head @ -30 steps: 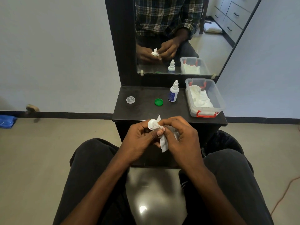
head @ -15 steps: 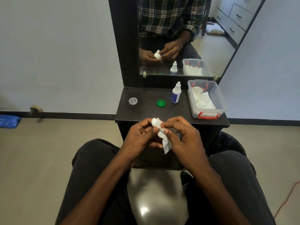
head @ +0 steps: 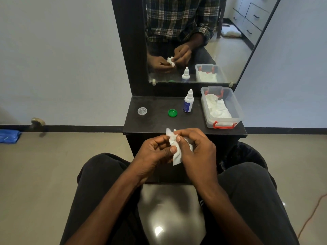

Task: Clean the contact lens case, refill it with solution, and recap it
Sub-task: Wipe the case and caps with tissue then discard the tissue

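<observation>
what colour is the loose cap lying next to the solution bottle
Green. The cap lies on the dark shelf left of the solution bottle, clearest in the head view.

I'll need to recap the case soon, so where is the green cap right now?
In the head view the green cap lies on the dark shelf, just left of the solution bottle and right of the clear cap.

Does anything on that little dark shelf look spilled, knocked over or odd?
Nothing stands out. The bottle stands upright, the green cap and clear cap lie flat and apart, and the shelf shows no spill.
</observation>
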